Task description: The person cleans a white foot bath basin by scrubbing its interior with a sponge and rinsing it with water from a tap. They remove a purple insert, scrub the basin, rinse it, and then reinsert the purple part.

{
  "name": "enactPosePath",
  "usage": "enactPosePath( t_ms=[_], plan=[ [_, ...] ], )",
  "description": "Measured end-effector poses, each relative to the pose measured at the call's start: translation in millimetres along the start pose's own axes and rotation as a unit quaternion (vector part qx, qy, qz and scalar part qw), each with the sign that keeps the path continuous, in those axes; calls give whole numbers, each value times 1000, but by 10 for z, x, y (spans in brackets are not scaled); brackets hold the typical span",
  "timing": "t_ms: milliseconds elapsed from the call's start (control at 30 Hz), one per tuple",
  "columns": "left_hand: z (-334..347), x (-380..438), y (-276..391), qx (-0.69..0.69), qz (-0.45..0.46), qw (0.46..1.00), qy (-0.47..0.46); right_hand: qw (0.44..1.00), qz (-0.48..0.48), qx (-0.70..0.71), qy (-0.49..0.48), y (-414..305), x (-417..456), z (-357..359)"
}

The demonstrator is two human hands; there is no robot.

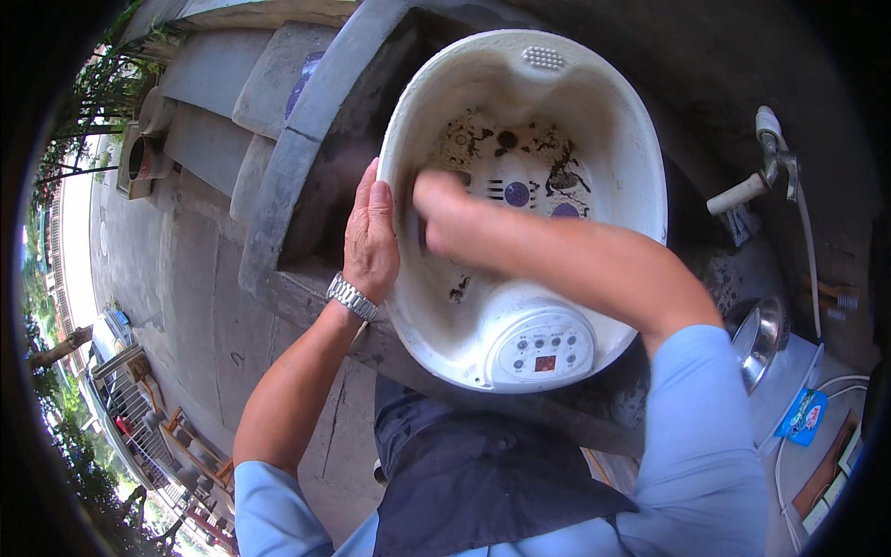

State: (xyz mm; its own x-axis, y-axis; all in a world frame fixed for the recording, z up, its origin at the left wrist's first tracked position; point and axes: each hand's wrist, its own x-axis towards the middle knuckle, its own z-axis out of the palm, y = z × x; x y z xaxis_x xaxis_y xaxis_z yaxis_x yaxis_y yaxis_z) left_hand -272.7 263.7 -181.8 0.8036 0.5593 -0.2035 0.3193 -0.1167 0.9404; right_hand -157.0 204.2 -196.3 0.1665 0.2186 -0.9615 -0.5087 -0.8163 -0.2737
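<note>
A white plastic foot spa tub [630,153] rests on a concrete sink, its button panel [546,348] towards me. Dark dirt lies on its floor around the drain hole and the purple rollers [517,194]. My left hand [370,240], below a metal wristwatch, presses flat against the outer left wall, fingers along the rim. My right hand [442,212] is inside the tub by the left inner wall, motion-blurred and curled. Something dark shows just below it, but whether the hand holds it cannot be told.
The concrete sink's edge [278,188] runs along the left. At the right are a wall tap [771,163] with a pipe and hose, a metal bowl [760,344], and a blue packet [802,416] bearing writing. Concrete slabs [216,76] lie at the upper left.
</note>
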Motion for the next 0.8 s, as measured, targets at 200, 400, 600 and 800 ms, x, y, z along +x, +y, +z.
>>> enactPosePath(
  t_ms=[200, 400, 600, 800],
  plan=[
    [-11, 22, 8, -4, -11, 1000, -4, 970, -144, 167, 100, 685, -342, 518],
    [-15, 61, 35, -14, 25, 999, -15, 964, -51, 246, 90, 28, -264, 146],
    [-27, 51, -62, -37, -16, 999, -15, 964, -84, 250, 46, 265, -258, 247],
    [-10, 48, -26, -46, -15, 999, -11, 931, -259, 233, 108, 678, -404, 563]
  ],
)
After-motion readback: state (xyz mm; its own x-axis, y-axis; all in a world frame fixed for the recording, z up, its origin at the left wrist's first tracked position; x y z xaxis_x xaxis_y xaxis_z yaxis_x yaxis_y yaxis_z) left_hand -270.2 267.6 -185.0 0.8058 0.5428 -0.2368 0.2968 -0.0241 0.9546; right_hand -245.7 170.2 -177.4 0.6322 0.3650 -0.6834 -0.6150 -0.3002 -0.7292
